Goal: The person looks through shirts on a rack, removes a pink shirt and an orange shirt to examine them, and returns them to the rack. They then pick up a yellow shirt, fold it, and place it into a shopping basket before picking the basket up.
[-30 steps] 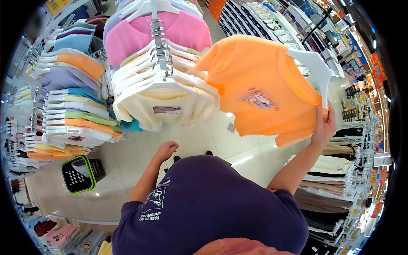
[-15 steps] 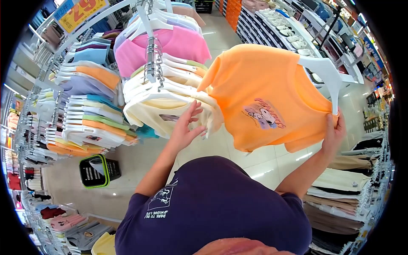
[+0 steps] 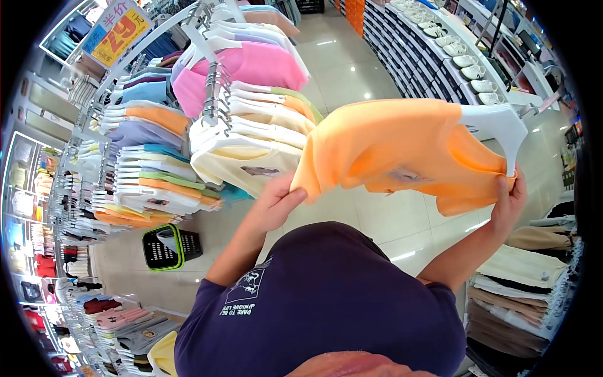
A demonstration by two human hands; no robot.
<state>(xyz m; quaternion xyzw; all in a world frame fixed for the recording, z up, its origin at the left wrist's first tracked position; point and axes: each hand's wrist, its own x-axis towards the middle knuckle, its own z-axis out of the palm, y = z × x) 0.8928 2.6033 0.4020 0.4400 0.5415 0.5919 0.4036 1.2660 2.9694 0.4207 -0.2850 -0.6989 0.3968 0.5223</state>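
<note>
An orange T-shirt (image 3: 383,144) with a small printed picture hangs on a white hanger (image 3: 496,122), held out in front of me. My left hand (image 3: 279,201) pinches the shirt's sleeve edge, thumb on top. At the far side, my right hand (image 3: 510,191) is closed around the collar edge at the hanger, whose hook end is hidden in the grip. The shirt's front is folded and its print partly blurred. Just beyond my left hand, a cream T-shirt (image 3: 251,160) hangs at the front of a rack.
A metal rack arm (image 3: 204,47) carries several shirts, among them a pink shirt (image 3: 270,66). On the floor stands a black-and-green basket (image 3: 173,247). Folded trousers (image 3: 515,270) hang at right. White shoes (image 3: 465,61) line a shelf behind; a price sign (image 3: 117,34) is top left.
My left hand has gone from spread fingers near the cream shirt to gripping the orange shirt's sleeve. The orange shirt is now stretched sideways and folded, its print less visible.
</note>
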